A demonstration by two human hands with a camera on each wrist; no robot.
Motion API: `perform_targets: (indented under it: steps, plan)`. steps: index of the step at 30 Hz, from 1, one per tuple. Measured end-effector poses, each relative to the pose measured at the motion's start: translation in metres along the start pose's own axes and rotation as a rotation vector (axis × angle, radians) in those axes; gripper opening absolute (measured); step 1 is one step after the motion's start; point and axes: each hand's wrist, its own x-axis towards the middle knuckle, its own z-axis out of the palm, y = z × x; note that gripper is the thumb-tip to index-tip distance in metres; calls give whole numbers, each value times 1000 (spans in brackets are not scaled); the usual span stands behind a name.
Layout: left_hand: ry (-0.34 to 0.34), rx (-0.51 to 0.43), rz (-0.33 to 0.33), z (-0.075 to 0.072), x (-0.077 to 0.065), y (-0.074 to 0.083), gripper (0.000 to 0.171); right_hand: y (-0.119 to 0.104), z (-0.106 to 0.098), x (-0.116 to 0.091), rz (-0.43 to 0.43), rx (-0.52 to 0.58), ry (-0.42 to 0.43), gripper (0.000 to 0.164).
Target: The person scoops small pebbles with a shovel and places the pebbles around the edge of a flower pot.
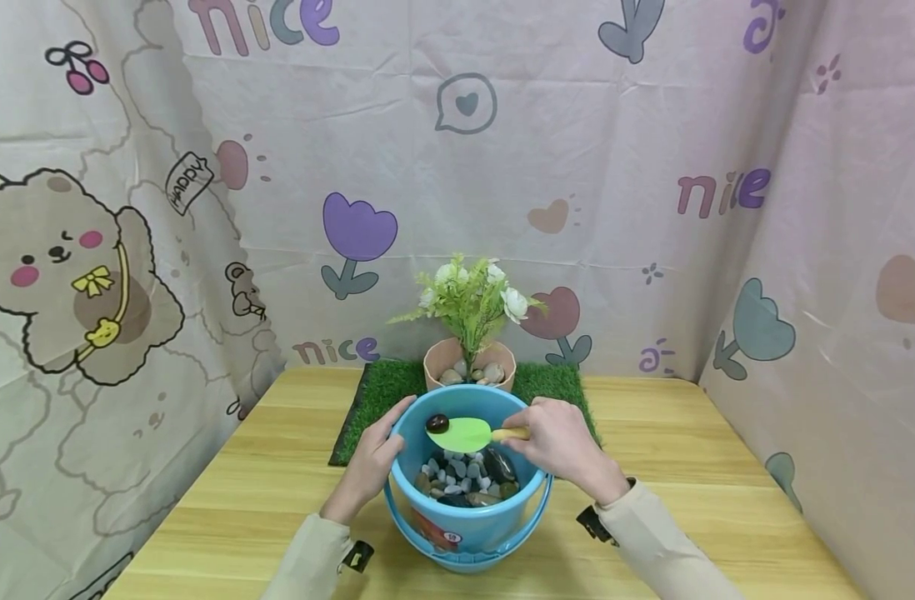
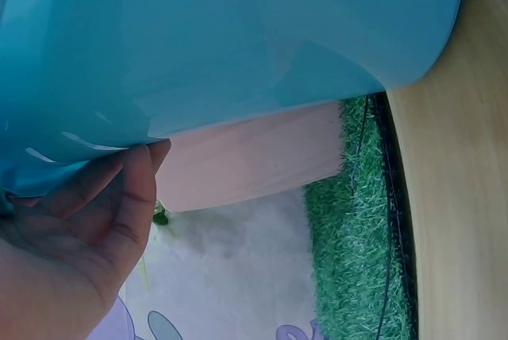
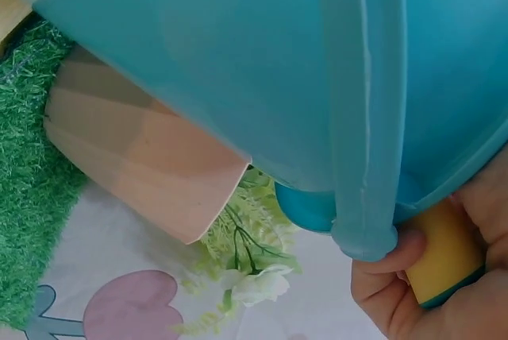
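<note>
A blue bucket (image 1: 457,523) stands on the wooden table with grey, dark and brown stones (image 1: 457,477) inside. At its left rim my left hand (image 1: 370,468) grips the edge, thumb over the inside; in the left wrist view the fingers (image 2: 136,205) touch the outer wall. My right hand (image 1: 562,442) holds a small trowel by its yellow handle (image 3: 446,253) at the right rim. The green trowel blade (image 1: 461,435) lies over the bucket's opening, and a dark round stone (image 1: 437,424) sits at its tip. The bucket's handle (image 1: 468,554) hangs down in front.
Behind the bucket, a pink pot (image 1: 435,362) holds pale stones and a plant with white flowers (image 1: 468,300). It stands on a green artificial grass mat (image 1: 558,387). Wooden table (image 1: 667,467) extends to both sides, and a printed curtain (image 1: 457,183) encloses the back and sides.
</note>
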Motion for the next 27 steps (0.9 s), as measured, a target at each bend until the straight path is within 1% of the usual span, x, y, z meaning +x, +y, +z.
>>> perform_targets:
  steps: [5, 10, 15, 18, 23, 27]
  plan:
    - [3, 3, -5, -2, -2, -1, 64, -1, 1, 1, 11, 34, 3, 15]
    - [5, 4, -4, -2, -3, 0, 63, 0, 2, -1, 1, 61, 25, 16]
    - [0, -3, 5, 1, -1, 1, 62, 3, 1, -4, 14, 63, 53, 19]
    - [11, -2, 5, 2, -1, 1, 63, 4, 1, -4, 13, 63, 73, 19]
    - [6, -2, 10, 2, -1, 2, 63, 4, 2, -5, 9, 62, 109, 20]
    - [3, -4, 10, 1, 0, 1, 63, 4, 0, -4, 3, 71, 110, 19]
